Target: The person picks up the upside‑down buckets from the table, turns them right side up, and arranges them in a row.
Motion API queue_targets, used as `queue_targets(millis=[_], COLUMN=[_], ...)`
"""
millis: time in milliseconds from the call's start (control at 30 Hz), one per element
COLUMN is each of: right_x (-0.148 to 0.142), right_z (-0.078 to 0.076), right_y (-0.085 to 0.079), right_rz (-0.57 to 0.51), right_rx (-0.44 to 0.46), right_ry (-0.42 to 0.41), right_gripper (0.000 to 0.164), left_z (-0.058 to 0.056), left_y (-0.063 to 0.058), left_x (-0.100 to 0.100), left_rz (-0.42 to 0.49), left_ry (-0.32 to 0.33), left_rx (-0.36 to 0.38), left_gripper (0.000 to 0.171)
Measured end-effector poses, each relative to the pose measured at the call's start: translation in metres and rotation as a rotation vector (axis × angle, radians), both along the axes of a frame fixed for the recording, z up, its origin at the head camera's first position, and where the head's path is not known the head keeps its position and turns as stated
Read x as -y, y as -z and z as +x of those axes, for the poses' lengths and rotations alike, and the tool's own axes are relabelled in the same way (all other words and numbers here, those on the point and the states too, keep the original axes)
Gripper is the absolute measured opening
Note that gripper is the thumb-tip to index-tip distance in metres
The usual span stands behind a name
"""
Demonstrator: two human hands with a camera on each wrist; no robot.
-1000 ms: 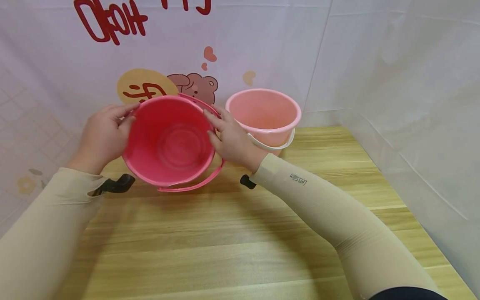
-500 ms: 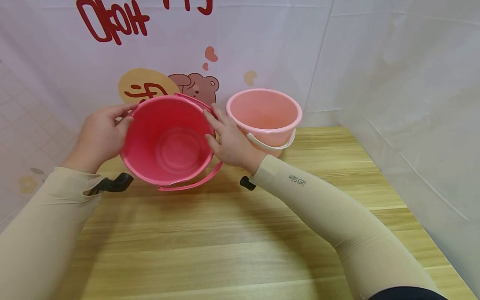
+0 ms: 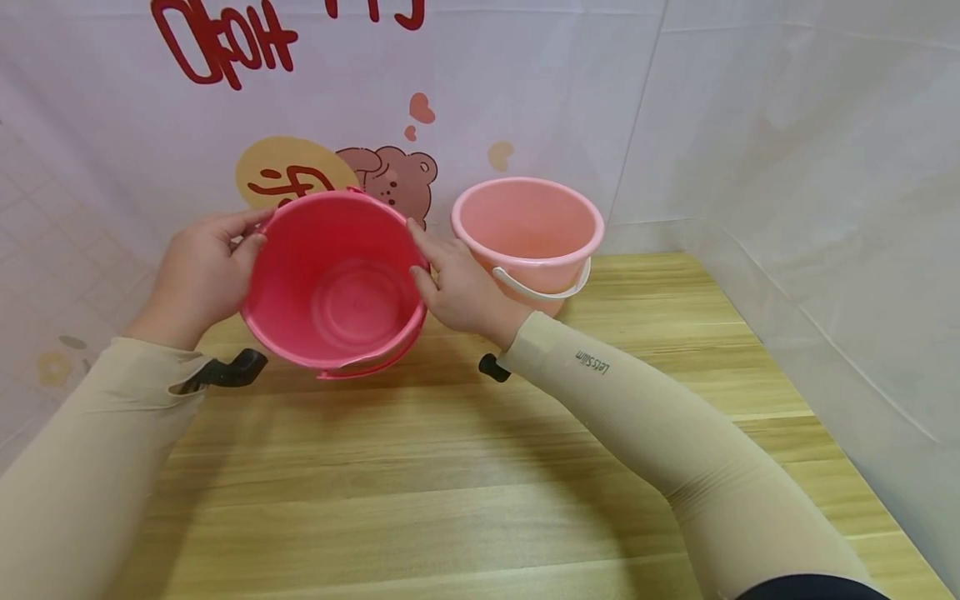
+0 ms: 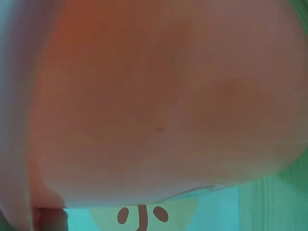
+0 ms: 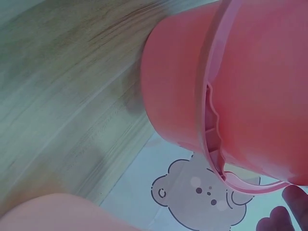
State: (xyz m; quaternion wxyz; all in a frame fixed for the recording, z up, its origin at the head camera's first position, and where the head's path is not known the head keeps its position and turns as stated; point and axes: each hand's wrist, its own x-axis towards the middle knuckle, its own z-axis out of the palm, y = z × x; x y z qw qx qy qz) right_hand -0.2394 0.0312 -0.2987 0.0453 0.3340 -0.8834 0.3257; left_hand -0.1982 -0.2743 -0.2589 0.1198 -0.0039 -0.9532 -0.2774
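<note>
A bright pinkish-red bucket (image 3: 330, 325) is tilted, its mouth facing me, at the back left of the wooden table. My left hand (image 3: 206, 271) pinches its rim at the upper left, thumb at the mouth. Across from it, my right hand (image 3: 468, 287) holds the right rim, index finger and thumb showing on the edge. The bucket's red handle (image 5: 211, 130) lies close along the rim, with fingertips (image 5: 284, 216) near one end in the right wrist view. Whether the base touches the table cannot be made out. A blurred pinkish surface (image 4: 159, 106) fills most of the left wrist view.
A light pink bucket (image 3: 540, 279) with a white handle (image 3: 542, 292) stands upright behind my right hand. White printed sheeting (image 3: 570, 92) hangs at the back and sides. The wooden table (image 3: 420, 500) stretches toward me. Dark straps (image 3: 232, 368) show at both wrists.
The red handle has swung from standing out at the right to lying close against the rim. My right fingers have drawn in slightly. The light pink bucket has stayed put.
</note>
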Motion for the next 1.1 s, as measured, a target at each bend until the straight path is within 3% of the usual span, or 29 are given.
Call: queue_targets(millis=[333,567,667,900,1100], right_x=[0.000,0.000,0.001,0.002,0.002], right_z=[-0.002,0.001,0.001,0.003,0.005], right_y=[0.004,0.006,0.005,0.004,0.005], right_rz=[-0.026,-0.003,0.012,0.032,0.046], right_rx=[0.011,0.044,0.074,0.135,0.072], right_ry=[-0.015,-0.038,-0.057,-0.031,0.034], right_gripper=[0.070,0.081,0.087,0.095,0.089], left_z=[-0.001,-0.004,-0.005,-0.003,-0.001], left_y=[0.007,0.018,0.022,0.028,0.031], left_x=[0.001,0.002,0.005,0.009,0.016], left_rz=[0.009,0.111,0.125,0.112,0.145], left_ry=[-0.039,-0.146,-0.161,-0.060,0.049], left_rx=[-0.052,-0.158,-0.187,-0.190,-0.065], left_gripper=[0.047,0.047,0.048,0.050,0.059])
